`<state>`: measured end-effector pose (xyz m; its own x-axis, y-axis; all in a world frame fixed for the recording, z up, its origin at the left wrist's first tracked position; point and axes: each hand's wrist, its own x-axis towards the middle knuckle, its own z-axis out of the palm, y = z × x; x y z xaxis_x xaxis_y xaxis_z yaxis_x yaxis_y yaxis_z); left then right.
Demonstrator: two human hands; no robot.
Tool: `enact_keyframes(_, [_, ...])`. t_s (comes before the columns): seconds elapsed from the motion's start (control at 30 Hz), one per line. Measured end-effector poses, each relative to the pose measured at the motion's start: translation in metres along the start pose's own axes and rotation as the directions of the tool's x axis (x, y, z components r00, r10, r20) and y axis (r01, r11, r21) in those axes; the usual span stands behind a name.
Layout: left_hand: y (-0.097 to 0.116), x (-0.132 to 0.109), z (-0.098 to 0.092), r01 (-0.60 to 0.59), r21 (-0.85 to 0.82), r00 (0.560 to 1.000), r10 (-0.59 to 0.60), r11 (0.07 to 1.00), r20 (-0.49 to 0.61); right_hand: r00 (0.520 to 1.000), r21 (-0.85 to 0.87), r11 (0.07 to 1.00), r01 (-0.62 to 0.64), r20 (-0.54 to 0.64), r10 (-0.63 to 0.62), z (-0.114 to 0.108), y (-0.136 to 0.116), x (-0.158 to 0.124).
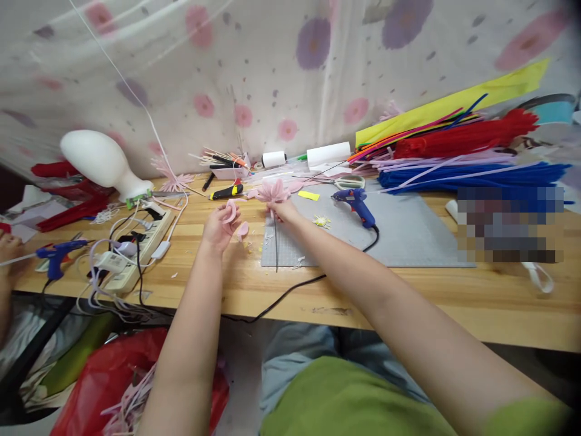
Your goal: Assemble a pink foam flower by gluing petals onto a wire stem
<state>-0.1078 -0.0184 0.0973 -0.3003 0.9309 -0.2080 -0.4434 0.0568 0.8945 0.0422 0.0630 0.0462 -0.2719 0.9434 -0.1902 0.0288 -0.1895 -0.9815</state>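
Note:
My left hand [219,227] is closed on a pale pink curled petal [232,210] above the table. To its right, my right hand [283,211] pinches a pink flower [273,190] just below its petals. A thin dark stem [276,245] hangs from the flower over the grey cutting mat [399,242]. Another loose pink petal [243,231] is beside my left hand. A small yellow fringed piece [321,221] and a yellow strip [308,195] rest on the mat. The blue glue gun [356,204] stands right of my right hand, and its black cord runs across the mat.
Behind are a yellow-black utility knife [226,192], scissors [348,181] and white rolls [329,154]. Blue pipe cleaners [472,177] lie back right. Leftward sit a power strip [136,257], a white lamp [106,163], and another person's hand [8,251] near a second glue gun [57,257].

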Motion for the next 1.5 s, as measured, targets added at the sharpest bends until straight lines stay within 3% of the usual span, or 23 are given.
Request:
enact_keyframes(0.07, [-0.002,-0.002,-0.002,0.044,0.065,0.999,-0.045,0.997,0.02,0.999,-0.007,1.0,0.022,-0.038,-0.022,-0.014,-0.009,-0.003])
enact_keyframes(0.17, [-0.008,-0.008,0.002,0.129,0.175,0.987,-0.143,0.976,0.074,0.995,0.021,0.996,0.091,0.035,-0.092,-0.04,-0.028,-0.014])
enact_keyframes(0.33, [-0.022,-0.019,0.023,0.281,0.289,0.927,-0.337,0.915,0.165,0.969,-0.086,0.967,0.239,0.088,-0.231,-0.073,-0.053,-0.044])
enact_keyframes(0.43, [-0.027,-0.023,0.036,0.339,0.279,0.885,-0.406,0.898,0.23,0.972,-0.092,0.97,0.225,0.085,-0.217,-0.082,-0.051,-0.056])
enact_keyframes(0.57, [-0.027,-0.028,0.043,0.418,0.194,0.814,-0.46,0.888,0.355,0.982,0.025,0.988,0.156,0.103,-0.157,-0.09,-0.036,-0.058])
enact_keyframes(0.73, [-0.028,-0.03,0.04,0.321,0.141,0.861,-0.351,0.937,0.369,0.999,0.147,0.989,0.028,0.021,-0.032,-0.096,-0.024,-0.058])
enact_keyframes(0.93, [-0.035,-0.023,0.04,0.165,0.336,0.937,-0.254,0.927,0.241,1.0,0.214,0.977,-0.025,0.008,0.024,-0.092,-0.015,-0.059])
enact_keyframes(1.2, [-0.027,-0.028,0.039,-0.085,0.359,0.926,-0.059,0.93,0.372,0.996,0.293,0.956,-0.001,0.081,-0.023,-0.087,-0.002,-0.056])
enact_keyframes(1.37, [-0.034,-0.022,0.045,-0.178,0.21,0.948,0.11,0.961,0.299,0.98,0.361,0.924,-0.124,0.19,0.058,-0.083,0.001,-0.059])
enact_keyframes(1.5, [-0.046,-0.013,0.052,-0.302,0.26,0.927,0.22,0.917,0.303,0.972,0.378,0.911,-0.165,0.217,0.086,-0.078,0.005,-0.062])
